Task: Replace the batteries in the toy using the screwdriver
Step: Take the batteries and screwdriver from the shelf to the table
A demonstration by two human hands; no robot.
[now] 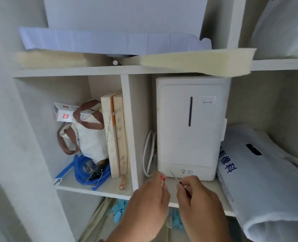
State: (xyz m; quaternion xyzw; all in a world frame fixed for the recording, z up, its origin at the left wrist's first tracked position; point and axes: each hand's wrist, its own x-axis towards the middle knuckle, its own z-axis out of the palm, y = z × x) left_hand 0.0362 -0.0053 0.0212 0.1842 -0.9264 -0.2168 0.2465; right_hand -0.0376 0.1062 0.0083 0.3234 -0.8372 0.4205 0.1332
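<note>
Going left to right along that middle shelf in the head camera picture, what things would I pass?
Red-and-white boxes → canvas bag with brown straps → upright boards → shelf divider → white cable loop → white appliance → white printed bag.

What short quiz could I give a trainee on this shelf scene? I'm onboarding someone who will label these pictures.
1. True or false: the right hand holds a thin metal shaft.
2. Which compartment holds the tall white appliance? A) left of the divider B) right of the divider C) the top shelf
3. Fill in: the coiled hose under the canvas bag is ____ in colour.

Key
1. True; the shaft points up and to the left, toward the appliance's base.
2. B.
3. Blue.

The left hand pinches something small and red; what it is cannot be told.
</note>
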